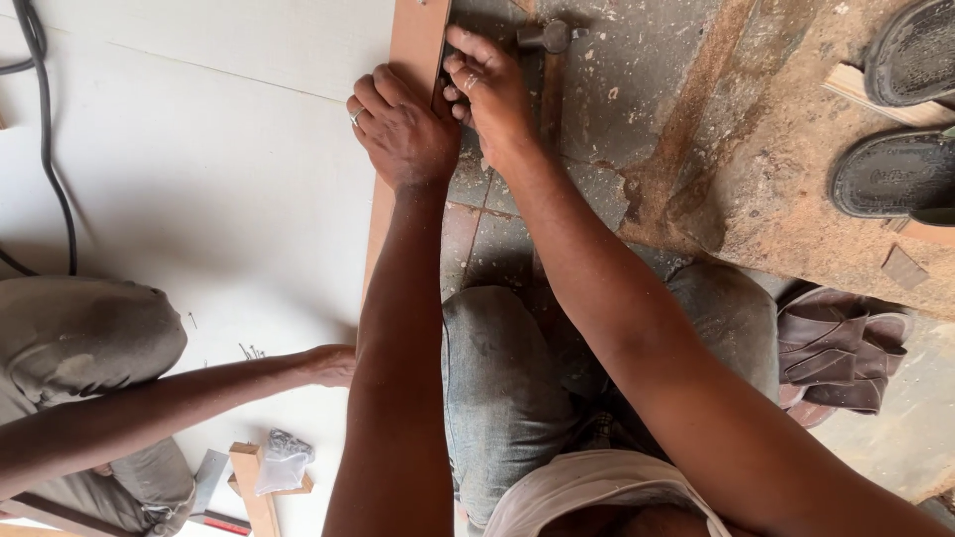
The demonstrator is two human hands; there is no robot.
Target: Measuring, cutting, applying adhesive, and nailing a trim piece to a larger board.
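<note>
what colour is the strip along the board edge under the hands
Reddish brown; the edge strip shows best in the head view, against the white board.

Single head-worn view, aimed steeply down past both forearms, close to the left hand [403,129] and right hand [489,91] at the brown wooden edge strip [418,40] of the flat white board [199,169]. Beyond, dusty grey stone floor [637,89]; at lower left, a co-worker's forearm [179,403].

Wood strip [416,45] is laid along the right edge of the board [199,179]. Hammer [549,60] lies right of the strip; sandals [900,119] are placed far right.
</note>
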